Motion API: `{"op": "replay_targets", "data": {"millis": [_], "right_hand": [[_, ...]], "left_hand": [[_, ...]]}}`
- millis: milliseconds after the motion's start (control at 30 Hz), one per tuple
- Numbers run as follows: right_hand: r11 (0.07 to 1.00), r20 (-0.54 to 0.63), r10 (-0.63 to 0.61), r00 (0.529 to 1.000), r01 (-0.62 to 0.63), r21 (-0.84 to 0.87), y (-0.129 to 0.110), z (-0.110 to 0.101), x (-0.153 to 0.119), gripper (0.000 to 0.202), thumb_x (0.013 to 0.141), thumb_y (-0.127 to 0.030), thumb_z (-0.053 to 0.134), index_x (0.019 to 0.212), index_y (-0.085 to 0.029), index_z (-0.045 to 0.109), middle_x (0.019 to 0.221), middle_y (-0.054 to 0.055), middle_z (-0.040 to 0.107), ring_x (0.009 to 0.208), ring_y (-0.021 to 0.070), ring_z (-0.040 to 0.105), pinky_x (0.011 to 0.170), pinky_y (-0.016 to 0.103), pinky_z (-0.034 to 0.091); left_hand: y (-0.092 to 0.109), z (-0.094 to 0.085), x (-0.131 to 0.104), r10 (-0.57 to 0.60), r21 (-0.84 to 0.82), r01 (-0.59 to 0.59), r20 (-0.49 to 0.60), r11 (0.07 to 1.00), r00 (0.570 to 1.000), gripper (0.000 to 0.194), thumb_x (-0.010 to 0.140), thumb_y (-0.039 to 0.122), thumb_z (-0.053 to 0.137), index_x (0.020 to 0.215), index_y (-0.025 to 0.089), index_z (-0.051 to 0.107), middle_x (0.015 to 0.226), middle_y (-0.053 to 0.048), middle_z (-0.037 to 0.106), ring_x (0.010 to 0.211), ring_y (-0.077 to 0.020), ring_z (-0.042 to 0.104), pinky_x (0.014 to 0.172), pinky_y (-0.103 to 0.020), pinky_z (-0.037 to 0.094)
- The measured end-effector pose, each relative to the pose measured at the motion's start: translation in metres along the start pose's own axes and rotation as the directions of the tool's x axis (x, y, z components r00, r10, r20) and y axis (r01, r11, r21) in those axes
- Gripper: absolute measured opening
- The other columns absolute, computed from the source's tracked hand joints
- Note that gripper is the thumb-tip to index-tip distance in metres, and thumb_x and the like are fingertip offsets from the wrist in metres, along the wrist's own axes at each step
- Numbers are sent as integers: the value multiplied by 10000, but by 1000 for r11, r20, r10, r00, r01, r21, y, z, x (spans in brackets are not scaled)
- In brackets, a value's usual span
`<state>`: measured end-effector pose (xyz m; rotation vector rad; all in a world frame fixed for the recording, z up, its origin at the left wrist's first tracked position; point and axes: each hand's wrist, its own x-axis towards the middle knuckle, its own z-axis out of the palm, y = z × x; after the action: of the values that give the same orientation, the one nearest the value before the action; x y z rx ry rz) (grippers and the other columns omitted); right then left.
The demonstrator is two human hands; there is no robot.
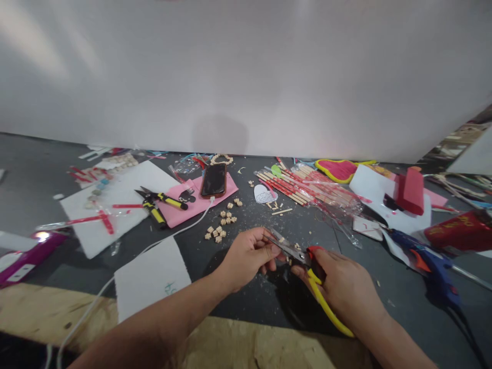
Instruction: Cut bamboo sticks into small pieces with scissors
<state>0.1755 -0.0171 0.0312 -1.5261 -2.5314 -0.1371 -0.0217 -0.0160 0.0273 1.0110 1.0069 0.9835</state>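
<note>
Near the front middle of the dark table, my right hand [340,279] grips scissors [294,252] with yellow and red handles, their blades pointing left. The blade tips reach the fingers of my left hand [249,256], which are pinched together; what they hold is too small to make out. Small pale wooden bits lie under and around the blades. Behind my left hand are clusters of small pale pieces [216,233]. Farther back, a white heart-shaped cutout [265,194] lies beside thin wooden sticks [286,190] in red-marked wrapping.
A phone [214,180] with a white cable rests on pink paper [176,211], near yellow-black pliers [156,206]. White sheets [149,277] lie left. At right are a blue glue gun [425,266], a red can [459,231] and a red block [413,190]. A white wall stands behind.
</note>
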Motion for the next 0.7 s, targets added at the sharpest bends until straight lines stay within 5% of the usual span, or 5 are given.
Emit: {"op": "replay_targets", "data": {"millis": [167,467,700], "right_hand": [[998,-12,-35,999,36,46,0,0,0,235,786,-429,444,776,-211,533,643,25,626,566,149,569,503,240,344],[994,41,-24,999,19,111,-5,-2,-1,221,780,-412,457,795,-208,541,630,13,615,542,139,555,498,235,341],[1000,61,29,998,-28,-4,2,1,2,258,777,-461,441,728,-219,514,588,11,599,495,144,530,452,240,290]], "left_hand": [[5,-2,0,-85,-92,89,45,992,995,152,674,234,616,745,127,536,589,-24,636,381,-49,481,324,-130,299],[7,-13,2,-184,-290,277,311,916,933,233,638,260,684,739,133,518,565,-43,649,347,-59,485,283,-120,254],[3,-2,4,-7,-78,11,52,997,999,191,688,274,636,745,125,531,674,-34,642,476,-68,549,403,-151,414]]}}
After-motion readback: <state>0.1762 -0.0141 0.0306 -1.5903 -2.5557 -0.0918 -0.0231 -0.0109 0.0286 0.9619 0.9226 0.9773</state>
